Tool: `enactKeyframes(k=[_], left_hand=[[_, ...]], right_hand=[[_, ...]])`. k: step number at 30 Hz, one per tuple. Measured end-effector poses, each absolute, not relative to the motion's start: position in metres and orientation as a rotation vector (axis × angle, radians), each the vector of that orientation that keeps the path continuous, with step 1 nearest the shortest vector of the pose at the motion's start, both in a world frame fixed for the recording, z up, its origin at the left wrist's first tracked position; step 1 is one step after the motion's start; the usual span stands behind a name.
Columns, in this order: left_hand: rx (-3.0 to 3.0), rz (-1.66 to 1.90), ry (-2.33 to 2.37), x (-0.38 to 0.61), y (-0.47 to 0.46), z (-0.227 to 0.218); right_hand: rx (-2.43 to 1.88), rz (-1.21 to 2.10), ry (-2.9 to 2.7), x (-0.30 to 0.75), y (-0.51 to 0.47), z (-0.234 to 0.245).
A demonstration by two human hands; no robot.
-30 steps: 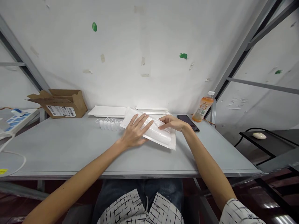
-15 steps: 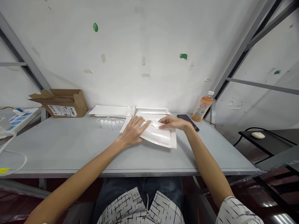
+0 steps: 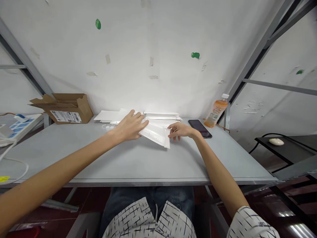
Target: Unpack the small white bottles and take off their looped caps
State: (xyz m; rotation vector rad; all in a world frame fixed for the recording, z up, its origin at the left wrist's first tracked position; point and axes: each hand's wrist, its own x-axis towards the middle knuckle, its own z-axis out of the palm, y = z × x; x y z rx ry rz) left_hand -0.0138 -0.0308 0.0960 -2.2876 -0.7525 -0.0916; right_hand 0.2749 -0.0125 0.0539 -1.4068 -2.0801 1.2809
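Observation:
A white padded envelope [image 3: 157, 136] is lifted at its left end above the grey table [image 3: 138, 162], its right corner near the tabletop. My left hand [image 3: 130, 125] grips its upper left part, fingers wrapped round the edge. My right hand [image 3: 181, 130] hovers just right of the envelope, fingers loosely spread, holding nothing. Small white bottles [image 3: 109, 125] behind my left hand are mostly hidden by it.
Stacks of white envelopes [image 3: 162, 116] lie along the wall. An open cardboard box [image 3: 64, 107] sits at the back left. A dark phone [image 3: 199, 128] and an orange drink bottle [image 3: 217, 111] stand at the back right. A mouse [image 3: 276, 141] rests on a side table.
My left hand went from lying flat on the envelope to gripping it and has carried it left and back. My right hand has let go of the envelope's right end.

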Motion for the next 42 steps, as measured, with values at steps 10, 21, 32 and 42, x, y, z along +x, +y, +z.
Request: enactKeyframes(k=[10, 21, 32, 42], left_hand=[[-2.310, 0.063, -0.776, 0.026, -0.024, 0.110], [-2.282, 0.083, -0.779, 0.028, -0.026, 0.113], [-2.292, 0.023, -0.773, 0.030, -0.018, 0.108], [-2.257, 0.015, -0.748, 0.037, -0.027, 0.109]], right_hand=[[-1.770, 0.578, -2.405, 0.253, -0.016, 0.048], [-1.677, 1.090, -2.125, 0.276, -0.015, 0.058], [-1.667, 1.294, -2.094, 0.292, -0.019, 0.066], [-1.802, 1.104, -2.244, 0.288, -0.020, 0.067]])
